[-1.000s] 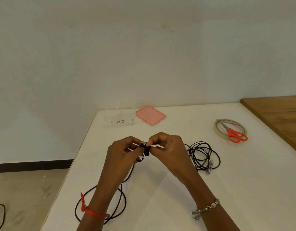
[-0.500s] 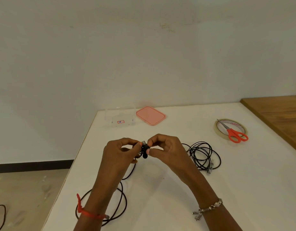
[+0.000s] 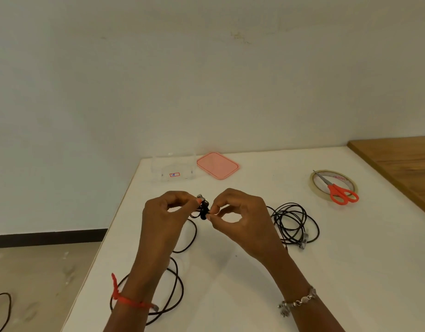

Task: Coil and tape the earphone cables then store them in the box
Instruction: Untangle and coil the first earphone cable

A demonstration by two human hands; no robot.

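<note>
Both hands are up over the white worktop (image 3: 254, 291), working one end of a thin black earphone cable (image 3: 203, 209). Our left hand (image 3: 166, 212) pinches the small dark bunch of it between thumb and forefinger. Our right hand (image 3: 237, 219) pinches the same bunch from the other side, its other fingers loosely curled. The rest of that cable drops from the pinch and lies in wide slack loops on the worktop under our left wrist, close to the edge. We judge this as the start of the coil, so the task is at an early stage. To do it well, we make the left hand the anchor and hold the end firm. We feed with the right, laying each turn beside the last at one size with no twist. We draw slack slowly so the loops below neither knot nor slide off the edge. The coil must be small, since it has to fit the clear plastic box (image 3: 163, 173), open at the far edge with its flat pink lid (image 3: 217, 166) just beside it. A second black earphone cable (image 3: 292, 221) lies loosely looped right of our right hand, with no tape on it that we can see. The roll of clear tape (image 3: 338, 175) sits farther right with orange-handled scissors (image 3: 334, 190) resting across it. Taping will need one hand free while the other clamps the coil.
</note>
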